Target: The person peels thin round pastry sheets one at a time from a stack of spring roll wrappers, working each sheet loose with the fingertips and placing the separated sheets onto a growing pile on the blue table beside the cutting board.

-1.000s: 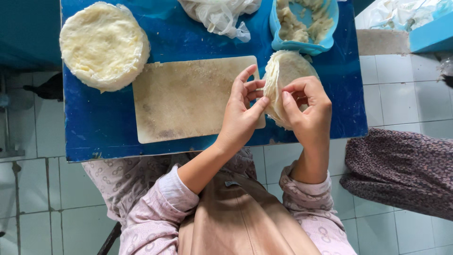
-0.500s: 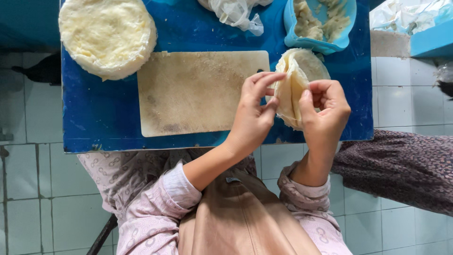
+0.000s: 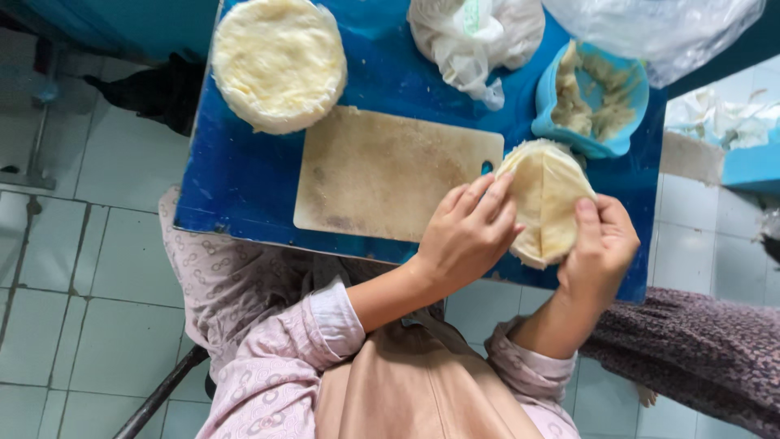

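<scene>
At the right of the frame, both hands work one thin round wrapper sheet (image 3: 543, 203), pale yellow and folded over on itself, held up just above the near right edge of the blue bench (image 3: 244, 187). The left hand (image 3: 467, 236) lies flat-fingered across the sheet's left side, fingers (image 3: 487, 199) pressed against it, while the right hand (image 3: 601, 244) pinches its right edge between thumb and fingers. Both hands are closed on the sheet; neither is free.

The step in hand looks like folding or peeling the sheet, and doing it well probably rests on a light, even touch:

- Press with the flats of the left fingers, not the nails, since a sheet this thin would likely tear.
- Let the right thumb hold the edge steady, so the fold line runs straight.
- Keep the sheet low over the bench, so a slip lands it there and not on the tiled floor (image 3: 106, 309).

Just beside the left hand, at mid frame, lies a worn cutting board (image 3: 382, 171), bare. A tall stack of the same round sheets (image 3: 279, 61) sits at the upper left of the bench, well apart from the hands. A light blue bowl of pale filling (image 3: 589, 97) stands just above the held sheet, and a knotted plastic bag (image 3: 475, 36) lies at the top centre. Another person's dark patterned sleeve (image 3: 699, 349) reaches in at lower right, away from the work.
</scene>
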Tool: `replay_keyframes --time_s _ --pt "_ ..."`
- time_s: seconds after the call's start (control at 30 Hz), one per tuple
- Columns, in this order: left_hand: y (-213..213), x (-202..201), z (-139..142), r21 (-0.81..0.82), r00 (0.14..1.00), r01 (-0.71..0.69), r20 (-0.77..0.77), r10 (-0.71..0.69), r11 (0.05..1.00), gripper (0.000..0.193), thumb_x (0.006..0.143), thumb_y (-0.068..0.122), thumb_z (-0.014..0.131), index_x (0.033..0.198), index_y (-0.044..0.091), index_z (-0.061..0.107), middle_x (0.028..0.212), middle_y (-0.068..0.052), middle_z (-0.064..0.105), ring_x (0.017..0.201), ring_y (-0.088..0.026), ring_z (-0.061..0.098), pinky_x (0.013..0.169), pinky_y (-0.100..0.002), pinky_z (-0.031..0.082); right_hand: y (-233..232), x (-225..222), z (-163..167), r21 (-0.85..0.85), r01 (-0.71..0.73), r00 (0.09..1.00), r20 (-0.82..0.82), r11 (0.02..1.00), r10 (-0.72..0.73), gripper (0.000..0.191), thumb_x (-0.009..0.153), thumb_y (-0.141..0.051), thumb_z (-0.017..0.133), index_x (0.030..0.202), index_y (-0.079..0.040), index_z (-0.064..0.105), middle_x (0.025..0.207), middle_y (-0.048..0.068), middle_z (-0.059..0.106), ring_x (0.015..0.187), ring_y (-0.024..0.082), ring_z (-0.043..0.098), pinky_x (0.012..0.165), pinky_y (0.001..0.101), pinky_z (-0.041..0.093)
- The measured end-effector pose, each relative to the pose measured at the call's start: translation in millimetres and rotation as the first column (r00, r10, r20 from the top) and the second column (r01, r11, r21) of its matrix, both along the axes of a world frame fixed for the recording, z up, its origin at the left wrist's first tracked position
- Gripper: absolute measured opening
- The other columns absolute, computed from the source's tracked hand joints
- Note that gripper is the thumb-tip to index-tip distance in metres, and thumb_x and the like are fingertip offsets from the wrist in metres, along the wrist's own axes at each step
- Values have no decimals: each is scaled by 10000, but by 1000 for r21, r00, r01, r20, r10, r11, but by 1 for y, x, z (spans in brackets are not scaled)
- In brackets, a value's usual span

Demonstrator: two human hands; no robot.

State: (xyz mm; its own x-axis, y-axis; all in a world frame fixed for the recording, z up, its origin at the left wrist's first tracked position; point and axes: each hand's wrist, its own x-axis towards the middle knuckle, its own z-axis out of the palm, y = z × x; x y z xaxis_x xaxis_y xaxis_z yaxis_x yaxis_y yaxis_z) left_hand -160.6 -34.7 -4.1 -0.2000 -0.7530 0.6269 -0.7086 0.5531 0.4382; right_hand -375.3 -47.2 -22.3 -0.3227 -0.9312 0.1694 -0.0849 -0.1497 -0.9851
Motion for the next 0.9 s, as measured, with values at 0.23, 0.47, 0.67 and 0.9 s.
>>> replay_keyframes --time_s 0.23,0.47,0.67,0.9 --pt "3 3 2 -33 995 -22 92 25 999 303 948 286 687 1129 43 678 1388 -175 617 1286 -305 589 1064 -433 469 -18 -92 -14 67 -35 882 471 997 0 270 1055 -124 634 1276 31 639 1295 109 666 1213 226 650 1102 344 516" --pt "-9 19 52 171 990 120 -94 -105 978 278 954 295 688 1103 61 679 1294 -170 650 1149 -318 653 976 -459 528 -6 -81 52 -488 373 844 -174 789 -507 452 1058 -272 629 1361 64 621 1343 238 688 1171 346 749 1021 505 595" --pt "46 59 144 100 731 552 -535 -423 828 312 1026 231 649 1285 70 586 1307 -136 615 1095 -297 694 883 -378 588 2 -64 103 -582 426 713 -255 692 -653 377 1067 -252 629 1302 42 630 1288 216 679 1137 335 727 990 476 584" --pt "68 76 200 253 811 541 -411 -417 802 257 985 200 617 1200 60 618 1053 -85 649 861 -180 719 685 -347 570 32 -32 97 -555 441 691 -291 705 -661 291 1077 -228 630 1234 17 641 1223 190 668 1098 323 701 954 442 571"
